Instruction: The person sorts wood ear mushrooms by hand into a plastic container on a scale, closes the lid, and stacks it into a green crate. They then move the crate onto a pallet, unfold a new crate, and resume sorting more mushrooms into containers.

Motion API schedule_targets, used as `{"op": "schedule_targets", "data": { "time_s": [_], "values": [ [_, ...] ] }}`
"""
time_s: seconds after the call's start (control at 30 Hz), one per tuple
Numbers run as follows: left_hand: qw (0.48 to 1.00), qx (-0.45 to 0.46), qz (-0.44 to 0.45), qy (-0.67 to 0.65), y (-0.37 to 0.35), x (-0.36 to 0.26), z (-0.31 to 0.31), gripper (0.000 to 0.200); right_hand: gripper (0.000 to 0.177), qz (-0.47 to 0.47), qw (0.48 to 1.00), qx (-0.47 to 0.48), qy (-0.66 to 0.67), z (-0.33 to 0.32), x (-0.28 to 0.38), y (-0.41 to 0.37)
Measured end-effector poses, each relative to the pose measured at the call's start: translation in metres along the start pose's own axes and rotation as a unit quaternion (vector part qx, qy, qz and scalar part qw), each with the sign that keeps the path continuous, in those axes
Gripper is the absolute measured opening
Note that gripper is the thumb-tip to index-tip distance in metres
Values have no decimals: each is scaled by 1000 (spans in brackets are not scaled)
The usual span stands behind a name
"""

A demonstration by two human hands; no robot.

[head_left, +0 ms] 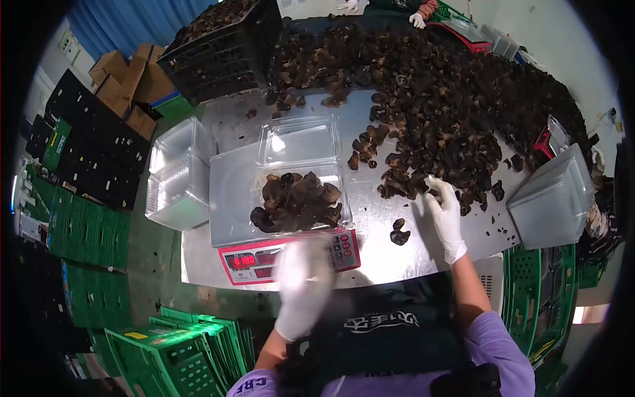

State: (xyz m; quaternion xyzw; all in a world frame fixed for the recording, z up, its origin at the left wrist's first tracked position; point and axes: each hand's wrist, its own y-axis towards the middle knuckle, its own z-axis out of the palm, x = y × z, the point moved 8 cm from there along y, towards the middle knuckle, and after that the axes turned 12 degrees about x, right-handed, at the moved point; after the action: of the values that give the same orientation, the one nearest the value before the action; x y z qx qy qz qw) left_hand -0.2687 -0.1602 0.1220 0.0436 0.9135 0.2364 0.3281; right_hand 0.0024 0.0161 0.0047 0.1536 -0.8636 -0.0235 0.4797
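My left hand [303,284], in a white glove, is smeared by motion over the front of a red digital scale [291,255]; whether its fingers hold anything does not show. On the scale, an open clear plastic clamshell box [301,145] contains a heap of dark brown wood ear mushrooms [297,204]. The red display reads about 0.180. My gloved right hand [446,218] reaches the near edge of the big wood ear pile [436,126], its thumb and finger apart beside some pieces. One loose wood ear [399,233] lies left of that hand.
Stacked clear boxes [178,178] stand left of the scale, and more [555,198] at the right table edge. A black crate [221,56] of wood ears sits behind. Green crates [172,357] are on the floor. Another person's gloved hand [417,20] shows across the table.
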Motion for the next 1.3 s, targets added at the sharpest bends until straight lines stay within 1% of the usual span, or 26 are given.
{"op": "schedule_targets", "data": {
  "time_s": [0.1,0.13,0.2,0.27,0.33,0.37,0.4,0.43,0.47,0.5,0.53,0.63,0.7,0.73,0.77,0.8,0.83,0.9,0.97,1.0,1.03,1.07,1.1,1.23,1.27,1.3],
  "values": [
    [984,156,78,-40,-7,-32,61,23,32,80,995,23,53,-1,-27,-24],
    [984,158,75,-37,-6,-36,66,23,30,98,994,36,28,-3,-22,-30],
    [992,111,64,-4,4,-41,63,17,30,73,997,26,18,-3,-37,-41],
    [994,-1,39,106,12,-29,34,19,27,48,999,9,2,-9,-38,-47],
    [979,-89,-26,181,33,-8,-2,18,27,59,998,2,11,-9,-45,-54],
    [958,-96,-100,253,40,0,-14,18,26,69,997,-6,18,-10,-50,-58],
    [935,-100,-129,315,46,14,-19,20,26,1,999,-27,-39,-11,-39,-60],
    [930,-72,-141,331,53,27,-21,18,28,-52,993,-34,-100,-10,-28,-62],
    [931,-33,-124,342,57,46,-15,14,27,-41,995,-34,-89,-9,-30,-63],
    [935,5,-129,331,59,59,-12,12,26,-28,996,-35,-82,-9,-34,-64],
    [942,-15,-87,324,63,45,-16,11,24,-14,999,-35,-35,-10,-39,-66],
    [975,-142,-48,165,57,0,-26,9,22,15,997,-57,50,-38,-53,-74],
    [992,-114,25,48,54,-39,5,9,18,50,988,-104,103,-74,-60,-80],
    [997,-20,39,-66,54,-57,39,11,15,96,991,-79,42,-93,-84,-83],
    [982,112,91,-119,46,-83,84,17,14,124,966,-95,207,-109,-87,-84],
    [950,197,140,-199,35,-110,121,17,15,132,965,-130,187,-129,-92,-85],
    [851,464,198,-146,-11,-125,200,16,16,117,965,-137,192,-145,-88,-83],
    [820,435,348,-130,-42,-151,217,14,16,101,974,-141,147,-162,-83,-81],
    [885,340,315,-44,-24,-126,234,16,15,81,975,-139,150,-153,-69,-79],
    [922,320,215,44,-10,-97,237,38,15,113,977,-101,151,-140,-68,-78],
    [917,354,149,110,-1,-74,246,45,15,144,976,-61,153,-127,-67,-75],
    [942,272,126,154,8,-52,246,47,16,111,986,-38,119,-111,-69,-68],
    [963,222,47,146,5,-30,243,41,17,78,993,-14,85,-94,-70,-60],
    [962,238,33,128,-4,-7,248,28,38,53,994,46,-80,-38,-52,-20],
    [965,235,37,114,-6,-6,248,26,41,61,982,57,-171,-24,-57,-11],
    [964,235,37,118,-7,-2,251,26,41,50,976,52,-205,-16,-58,-5]
  ]
}}
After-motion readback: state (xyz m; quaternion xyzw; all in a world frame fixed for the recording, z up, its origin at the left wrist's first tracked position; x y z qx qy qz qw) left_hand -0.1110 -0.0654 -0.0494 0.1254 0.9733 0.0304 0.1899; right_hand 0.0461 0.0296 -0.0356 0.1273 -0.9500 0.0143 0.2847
